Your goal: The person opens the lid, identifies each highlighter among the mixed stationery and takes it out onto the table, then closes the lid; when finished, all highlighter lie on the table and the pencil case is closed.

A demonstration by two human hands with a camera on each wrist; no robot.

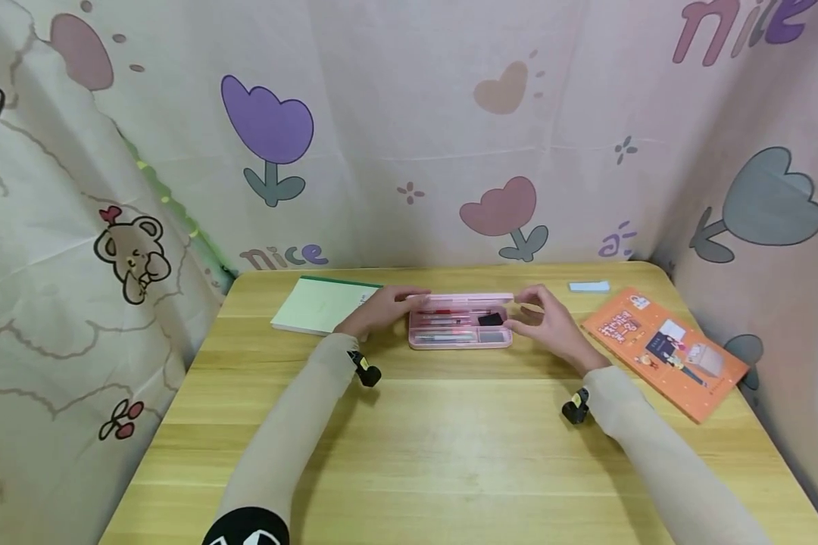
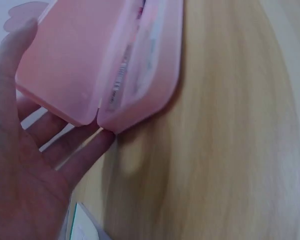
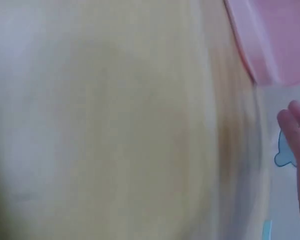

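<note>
Sleeves (image 1: 289,431): two
Desk (image 1: 450,454): wood-grained; printed cloth (image 1: 395,113) behind
Pencil case (image 1: 460,347): one, lid (image 2: 65,55) raised
Books (image 1: 664,356): two
Left hand (image 1: 382,309): grips lid
Right hand (image 1: 548,325): fingers loose, nearby

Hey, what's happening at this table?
A person has a pink pencil case open on the wooden table. The left hand holds its raised lid near one end, while the right hand is at the other end; whether it touches the case is hard to tell. Pens and a black item lie inside. A pale green notepad lies to the left, an orange book to the right.
</note>
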